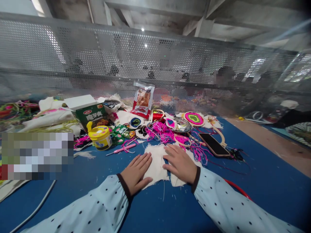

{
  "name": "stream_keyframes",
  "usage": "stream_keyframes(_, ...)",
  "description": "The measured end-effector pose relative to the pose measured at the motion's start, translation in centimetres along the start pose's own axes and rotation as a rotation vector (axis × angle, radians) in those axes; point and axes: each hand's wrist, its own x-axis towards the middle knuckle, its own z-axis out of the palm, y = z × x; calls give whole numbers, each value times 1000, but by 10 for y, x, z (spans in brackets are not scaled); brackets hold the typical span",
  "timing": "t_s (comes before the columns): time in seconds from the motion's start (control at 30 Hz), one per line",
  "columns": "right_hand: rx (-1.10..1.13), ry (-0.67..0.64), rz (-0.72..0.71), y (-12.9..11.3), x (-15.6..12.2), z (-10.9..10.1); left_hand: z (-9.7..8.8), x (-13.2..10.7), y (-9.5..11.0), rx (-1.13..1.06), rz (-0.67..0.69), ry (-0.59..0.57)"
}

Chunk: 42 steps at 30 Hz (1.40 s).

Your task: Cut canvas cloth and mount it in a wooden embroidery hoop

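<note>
A piece of white cloth (156,163) with frayed edges lies flat on the blue table, in front of me. My left hand (137,173) rests on its left edge, fingers stretched out and holding nothing. On the right, my right hand (181,163) lies spread over the cloth's right edge and over a second white piece (178,180), which it partly hides. A pink-handled needle tool (125,148) sits just beyond my left hand. Tangled pink and blue yarn (160,131) is heaped behind the cloth, next to a wooden embroidery hoop (182,141).
A yellow tub (100,138) and a green box (88,113) stand at the back left. A phone (213,144) lies right of the yarn, near a round pink-and-green embroidery (193,119). A snack packet (143,99) leans before the perforated metal screen (116,58).
</note>
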Motion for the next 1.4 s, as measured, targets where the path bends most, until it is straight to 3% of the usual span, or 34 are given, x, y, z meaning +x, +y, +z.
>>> stream_keyframes(0.1,-15,14,30,3,0,-1,0,0,0,-3,0,1)
stream_keyframes(0.27,43,-118,-237,-3,-1,-3,0,0,-1,-14,15,-12)
stream_keyframes(0.47,-31,0,28,0,-1,-5,1,0,1,0,-7,-7)
stream_keyframes(0.67,-14,-82,-87,1,-2,0,1,0,-1,0,7,-32)
stream_keyframes(0.83,-117,-7,146,4,-2,0,0,0,0,-13,-13,-30)
stream_keyframes(0.93,-73,-83,-60,2,-3,1,0,0,-1,-10,-3,-65)
stream_keyframes(1.0,-67,-125,-117,1,-4,4,-1,0,-1,-9,0,-70)
stream_keyframes(1.13,-126,-64,132,1,-5,13,0,0,0,-12,-27,-40)
stream_keyframes(1.3,-70,-108,26,1,-5,13,0,0,0,-13,-11,-53)
stream_keyframes(1.4,-79,-95,152,1,-5,12,-1,0,0,-11,-20,-40)
